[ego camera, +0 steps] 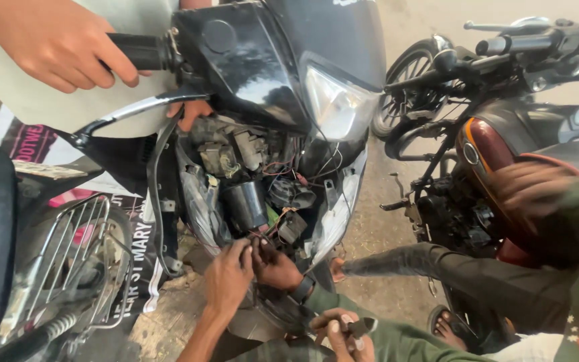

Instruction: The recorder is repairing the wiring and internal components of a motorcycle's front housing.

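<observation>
Left hand (55, 41) grips ribbed black rubber handlebar grip (139, 51) beside glossy fairing (256, 64)

Head view — close, looking down at motorcycle (269, 134).

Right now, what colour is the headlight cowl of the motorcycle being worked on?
The headlight cowl is glossy black, with a clear lens; the head view shows it best.
</observation>
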